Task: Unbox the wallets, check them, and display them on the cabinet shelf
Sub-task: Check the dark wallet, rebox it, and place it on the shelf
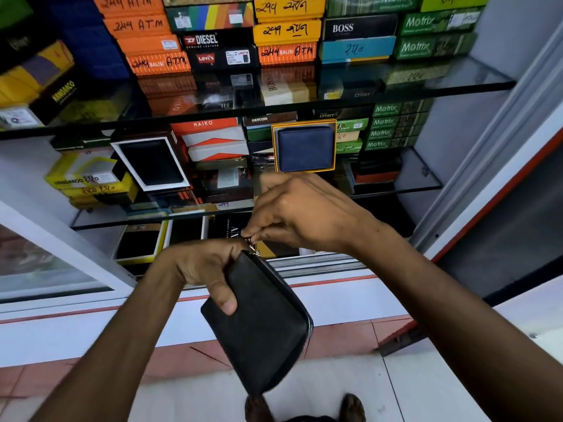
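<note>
An open display cabinet (499, 123) fills the view from nine o'clock round to three, its glass shelves (463, 77) packed with stacked wallet boxes: orange ones (143, 25) at eleven o'clock, green Matrix boxes (396, 126) at two. On the middle shelf, at about ten o'clock, an open white-rimmed box (152, 164) leans with a dark wallet inside; at twelve, an orange-rimmed box (304, 146) stands upright showing a navy wallet (304, 149). Both sit well behind the hands, which partly block the lower shelf and its boxes.

Below centre, at six o'clock, the black zip-around wallet (259, 324) hangs tilted in mid-air in front of the cabinet sill, above the tiled floor. The left hand (204, 269) grips its upper end, thumb pressed on the front face. The right hand (304, 217), just above, pinches the small metal zip pull (252, 245) at the wallet's top corner.
</note>
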Motion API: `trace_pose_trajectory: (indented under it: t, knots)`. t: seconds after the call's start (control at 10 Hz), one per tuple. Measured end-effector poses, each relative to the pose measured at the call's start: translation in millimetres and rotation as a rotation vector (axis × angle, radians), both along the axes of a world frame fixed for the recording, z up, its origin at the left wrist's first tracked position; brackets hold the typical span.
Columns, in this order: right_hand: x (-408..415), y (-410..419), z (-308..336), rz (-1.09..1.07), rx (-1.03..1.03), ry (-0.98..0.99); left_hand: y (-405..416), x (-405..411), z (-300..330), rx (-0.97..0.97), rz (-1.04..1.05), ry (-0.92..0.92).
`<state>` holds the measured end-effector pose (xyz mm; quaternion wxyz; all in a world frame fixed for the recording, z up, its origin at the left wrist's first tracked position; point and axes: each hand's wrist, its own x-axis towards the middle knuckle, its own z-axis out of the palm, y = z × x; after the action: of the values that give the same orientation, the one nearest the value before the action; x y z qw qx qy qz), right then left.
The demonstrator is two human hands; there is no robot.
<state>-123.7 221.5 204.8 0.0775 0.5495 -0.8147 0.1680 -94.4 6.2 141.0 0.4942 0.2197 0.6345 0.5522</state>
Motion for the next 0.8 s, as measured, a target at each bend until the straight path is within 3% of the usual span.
trace_pose_trajectory:
  t: [0.1, 0.2, 0.3, 0.4, 0.5, 0.6, 0.7, 0.8]
  knots:
    - [-2.8, -7.8, -1.9, -0.030, -0.013, -0.066, 6.9, -1.0, -2.8, 0.068, -0.049, -0.036]
    - [-7.3, -7.7, -7.3, -0.075, -0.080, -0.200, 5.3, -2.3, -9.9, 0.254, -0.080, -0.114]
    - [-12.2, 1.7, -6.7, -0.116, -0.192, -0.382, 0.1, 0.4, -20.7, 0.435, 0.036, -0.264]
    - [-16.1, 12.1, -2.4, -0.117, -0.241, -0.511, -11.6, 8.8, -29.4, 0.588, 0.279, -0.462]
    - [-17.3, 14.3, -1.4, -0.150, -0.190, -0.511, -4.9, 12.2, -48.2, 0.569, 0.618, -0.397]
    - [-14.5, 13.5, 1.7, -0.171, -0.191, -0.558, -6.0, 13.6, -55.2, 0.332, 1.091, -0.321]
    - [-10.9, 13.8, 5.7, -0.194, -0.218, -0.588, -2.4, 9.1, -47.0, 0.365, 1.129, -0.262]
    - [-8.5, 12.8, 7.8, -0.237, -0.249, -0.562, 3.9, 5.2, -32.0, 0.476, 0.995, -0.334]
